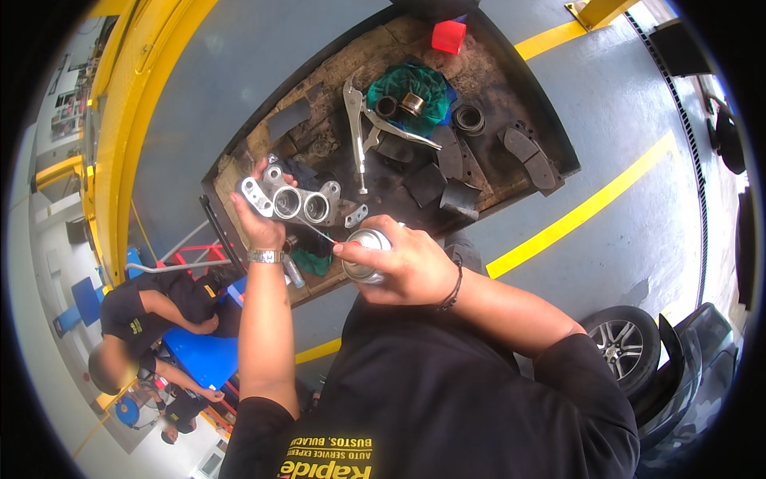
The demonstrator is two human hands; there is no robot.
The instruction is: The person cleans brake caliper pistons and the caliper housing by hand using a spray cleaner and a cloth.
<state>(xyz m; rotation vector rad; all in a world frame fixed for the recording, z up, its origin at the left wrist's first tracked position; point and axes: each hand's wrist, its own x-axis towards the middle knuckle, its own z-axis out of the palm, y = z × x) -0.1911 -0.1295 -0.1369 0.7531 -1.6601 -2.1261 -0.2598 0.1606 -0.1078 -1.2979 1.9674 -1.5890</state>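
My left hand [262,227] holds a silver brake caliper [302,207] over the near left part of the workbench tray. Two round bores in the caliper face up toward me. My right hand [423,267] is wrapped round a spray can [369,238], its index finger on the top. A thin straw runs from the can's nozzle toward the caliper's bores. Whether any spray comes out, I cannot tell. Just beyond the caliper lie large locking pliers [357,136]. Past them a metal piston [412,104] rests on a green cloth [407,80].
Worn brake pads [529,156] and dark rings [468,118] lie on the dirty tray [550,112] with its raised rim. A red container [448,37] stands at the far edge. Other people [148,315] work at the left. A wheel [621,348] stands at the right by a vehicle.
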